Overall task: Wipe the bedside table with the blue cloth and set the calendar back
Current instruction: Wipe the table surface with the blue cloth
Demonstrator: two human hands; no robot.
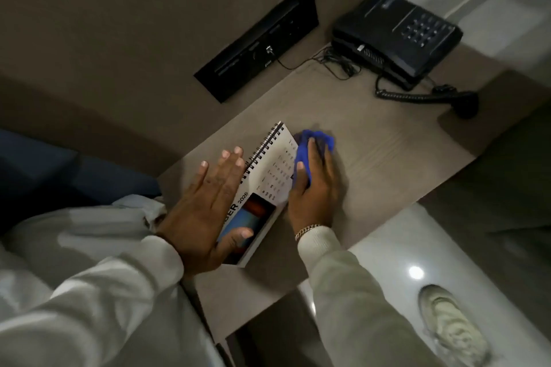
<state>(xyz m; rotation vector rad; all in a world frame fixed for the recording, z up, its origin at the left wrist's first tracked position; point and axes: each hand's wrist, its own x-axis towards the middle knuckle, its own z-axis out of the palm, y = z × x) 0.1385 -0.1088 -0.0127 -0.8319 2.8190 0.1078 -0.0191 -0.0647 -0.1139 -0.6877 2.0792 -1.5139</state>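
Observation:
A white spiral-bound desk calendar stands on the left part of the brown bedside table. My left hand rests against its left side, fingers spread and thumb on its front lower corner. My right hand presses a bunched blue cloth onto the tabletop, right beside the calendar's right edge. Part of the cloth is hidden under my fingers.
A black telephone with a coiled cord sits at the table's far right corner. A black socket panel is set in the wall behind. White bedding lies to the left; a shoe stands on glossy floor.

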